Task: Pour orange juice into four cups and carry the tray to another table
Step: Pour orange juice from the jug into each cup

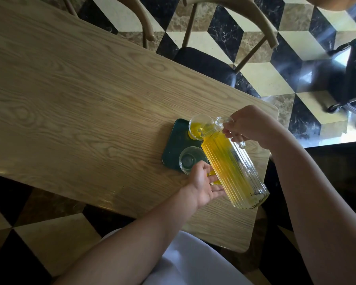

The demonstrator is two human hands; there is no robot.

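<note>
Juice is being poured from the pitcher (232, 165), which is tilted with its spout over the far cup (199, 126) on the tray (174, 147). The right hand (253, 126) is closed on the pitcher's handle; the left hand (203, 182) lies open, its fingers flat against the pitcher's lower side as a prop. The tray sits near the right end of the table (80, 95), close to the near edge. A second cup (190, 160), at the tray's near corner, is seen to be empty; something yellow is glimpsed under the pitcher, but whether it is a filled cup cannot be told, and any fourth cup is hidden.

The tilt is best kept shallow and the spout held just above the rim, so the stream is not thrown past the cup. The far cup looks part filled.

Little table is left to the right of the tray, while a wide stretch lies free to the left. A chair (206, 62) stands just beyond the far edge.
</note>
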